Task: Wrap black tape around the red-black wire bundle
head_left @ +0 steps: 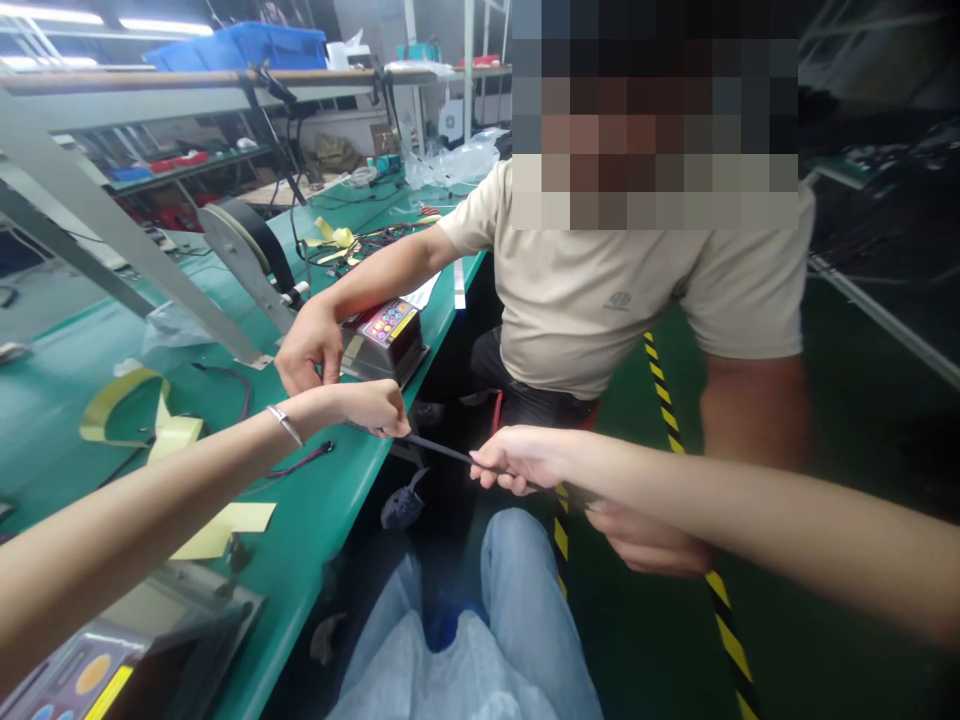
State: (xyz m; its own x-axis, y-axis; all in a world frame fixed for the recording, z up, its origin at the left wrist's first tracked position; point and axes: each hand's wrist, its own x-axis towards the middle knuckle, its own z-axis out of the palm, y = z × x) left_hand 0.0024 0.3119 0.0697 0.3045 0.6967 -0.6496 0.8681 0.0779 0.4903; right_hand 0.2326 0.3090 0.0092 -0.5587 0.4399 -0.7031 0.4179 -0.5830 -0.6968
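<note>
A thin dark strip [442, 448] runs between my two hands, just off the edge of the green table [352, 500]. My left hand [379, 408], with a silver bracelet at its wrist, is closed round the strip's left part. The fingers of my right hand [517, 460] pinch the strip farther right. A person in a beige shirt [592, 300] sits opposite; one of their hands [311, 350] is just beyond my left hand, and the other [652, 540] is below my right forearm, near the strip's right end. What that person's hands hold is unclear.
A dark box with a colourful label [390, 340] stands on the table beyond my left hand, and another [97, 670] at the lower left. Yellow tape pieces [225, 530], wires [247, 390] and a black reel [262, 240] lie or stand left. A metal post [135, 230] slants upward.
</note>
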